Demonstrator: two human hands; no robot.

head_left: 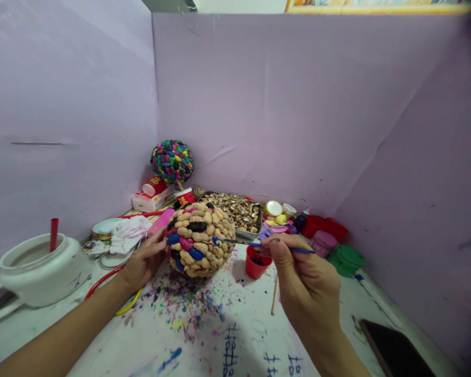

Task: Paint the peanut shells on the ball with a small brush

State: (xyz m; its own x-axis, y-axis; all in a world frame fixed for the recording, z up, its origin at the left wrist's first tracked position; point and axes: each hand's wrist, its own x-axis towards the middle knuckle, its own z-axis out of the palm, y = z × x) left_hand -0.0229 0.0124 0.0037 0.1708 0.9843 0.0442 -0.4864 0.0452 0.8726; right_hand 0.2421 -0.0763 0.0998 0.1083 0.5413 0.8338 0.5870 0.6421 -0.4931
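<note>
A ball covered in peanuts (219,230) rests on the table in front of me. Several of its peanuts are painted blue, black or magenta; the others are bare. My left hand (146,260) holds the ball from its left side, the fingertips partly hidden behind it. Pinched in my right hand (304,277) is a thin blue paintbrush (254,244), its tip touching a peanut that shows wet blue on the ball's front. Below the brush stands a small red cup (258,268) with dark blue paint inside.
Behind are a tray of peanut shells (239,212) and a finished multicoloured ball (173,161). A white pot (42,272) stands left, near crumpled tissue (127,233). Lidded tubs (345,260), a wooden stick (275,296) and a phone (392,348) lie right. Paint flecks dot the table.
</note>
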